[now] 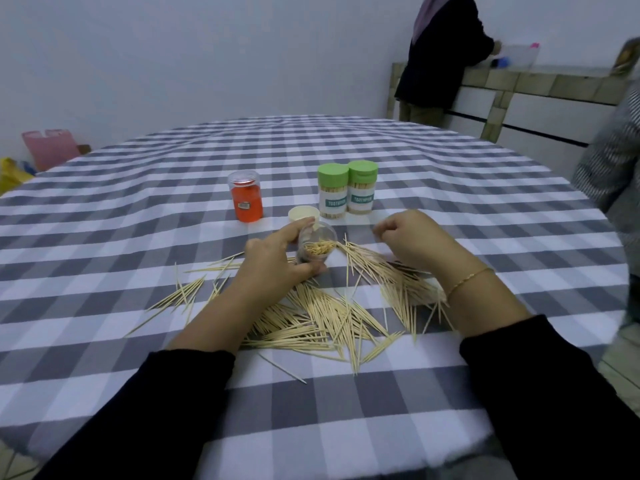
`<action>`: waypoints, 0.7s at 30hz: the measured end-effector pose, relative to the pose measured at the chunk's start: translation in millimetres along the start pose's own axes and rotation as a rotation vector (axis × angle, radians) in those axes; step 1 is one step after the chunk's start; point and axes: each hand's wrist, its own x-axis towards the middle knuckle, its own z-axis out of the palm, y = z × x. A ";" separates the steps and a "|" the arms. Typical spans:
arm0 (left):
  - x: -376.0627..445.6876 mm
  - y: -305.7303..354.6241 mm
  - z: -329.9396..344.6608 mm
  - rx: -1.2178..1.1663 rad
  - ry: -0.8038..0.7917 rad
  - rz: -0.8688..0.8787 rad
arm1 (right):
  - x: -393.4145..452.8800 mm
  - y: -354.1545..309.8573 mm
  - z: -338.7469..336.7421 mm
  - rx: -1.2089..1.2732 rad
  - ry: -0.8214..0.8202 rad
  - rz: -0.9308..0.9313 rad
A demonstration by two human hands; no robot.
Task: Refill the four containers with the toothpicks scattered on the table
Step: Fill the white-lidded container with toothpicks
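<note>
The left hand [277, 261] holds the tilted, part-filled clear container [317, 245] in its grip above the scattered toothpicks [332, 313], and a further tilt could spill the contents back out. The right hand [412, 237] hovers loosely curled, whether pinching anything cannot be told. The checked tabletop [138, 209] stands in a plain-walled room; the red container [246, 195] and two green-capped ones [346, 190] wait behind, a person at the back right.

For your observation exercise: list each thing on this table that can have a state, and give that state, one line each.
Clear container: open, tilted, partly filled, gripped by left hand.
Right hand: fingers curled; whether it holds anything is unclear.
Cream lid: off, lying on the table.
Two green-lidded containers: closed, upright, full.
Orange container: closed, upright.
Toothpicks: scattered loose.
</note>
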 end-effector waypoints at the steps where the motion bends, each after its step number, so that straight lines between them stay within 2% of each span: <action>1: 0.7 -1.0 0.0 0.001 -0.001 -0.001 | -1.0 2.0 -3.9 -0.062 -0.046 0.031; 6: 2.0 -0.8 1.0 0.007 0.003 0.012 | -3.8 11.5 -7.9 -0.422 -0.245 0.098; 21: 2.0 -2.4 0.6 0.009 -0.005 -0.006 | -9.0 24.3 -19.4 -0.654 -0.425 0.089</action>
